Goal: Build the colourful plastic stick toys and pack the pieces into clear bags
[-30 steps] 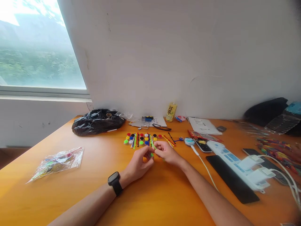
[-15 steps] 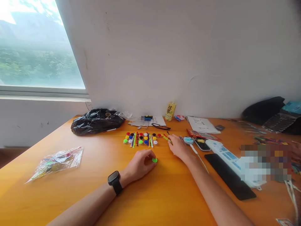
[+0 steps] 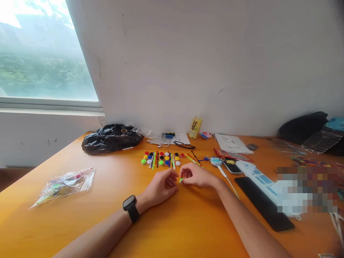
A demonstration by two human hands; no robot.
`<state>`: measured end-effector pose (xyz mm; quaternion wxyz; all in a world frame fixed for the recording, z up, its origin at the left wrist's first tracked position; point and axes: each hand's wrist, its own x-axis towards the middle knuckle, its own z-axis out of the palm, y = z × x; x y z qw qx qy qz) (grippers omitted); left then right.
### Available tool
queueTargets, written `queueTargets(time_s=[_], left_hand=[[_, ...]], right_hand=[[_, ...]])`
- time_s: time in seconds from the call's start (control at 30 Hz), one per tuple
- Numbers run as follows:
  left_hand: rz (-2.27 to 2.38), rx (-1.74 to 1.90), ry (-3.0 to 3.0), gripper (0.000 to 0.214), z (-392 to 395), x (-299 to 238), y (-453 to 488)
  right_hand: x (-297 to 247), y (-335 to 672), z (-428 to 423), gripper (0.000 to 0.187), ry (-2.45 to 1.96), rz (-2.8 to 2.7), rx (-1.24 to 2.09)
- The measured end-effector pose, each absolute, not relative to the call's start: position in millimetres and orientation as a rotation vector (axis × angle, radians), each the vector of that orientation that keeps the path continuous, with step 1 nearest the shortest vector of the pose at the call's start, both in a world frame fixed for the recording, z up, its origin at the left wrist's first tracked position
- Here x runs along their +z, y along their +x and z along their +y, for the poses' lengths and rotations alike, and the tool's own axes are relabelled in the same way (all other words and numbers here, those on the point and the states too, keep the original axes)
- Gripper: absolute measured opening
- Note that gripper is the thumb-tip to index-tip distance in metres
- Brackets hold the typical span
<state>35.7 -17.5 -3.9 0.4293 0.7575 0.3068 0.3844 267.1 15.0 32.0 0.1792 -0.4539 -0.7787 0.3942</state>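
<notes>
Both my hands meet at the middle of the orange table [image 3: 80, 222]. My right hand [image 3: 195, 175] pinches a small green piece [image 3: 181, 180] at its fingertips. My left hand [image 3: 161, 186], with a black watch [image 3: 130, 207] on its wrist, is curled with fingers closed just left of that piece; what it holds is hidden. Just beyond lie rows of small coloured round caps [image 3: 161, 158] and thin coloured sticks [image 3: 193, 159].
A clear plastic bag [image 3: 66, 184] of parts lies at the left. A black bag [image 3: 110, 138], a yellow bottle [image 3: 195, 127], glasses [image 3: 184, 145] and papers [image 3: 232, 143] line the wall. A white power strip [image 3: 258, 175], phones and a black pad [image 3: 264, 202] crowd the right.
My right hand reached out to the sticks near the caps, then came back to my left hand with a green piece. The left hand stayed put, fingers shifting.
</notes>
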Motion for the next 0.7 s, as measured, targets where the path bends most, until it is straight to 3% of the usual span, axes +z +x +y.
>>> queueTargets(time_s=[0.4,0.7], left_hand=[[0.81,0.959,2.078,0.009,-21.2,4.8,35.0],[0.8,0.917,2.151,0.008,-23.3,9.1,35.0]], right_hand=[[8.2,272.9,36.0,0.012,-1.617,-2.012,0.214],[5.4,267.7,31.9,0.019,-1.61,-2.093,0.116]])
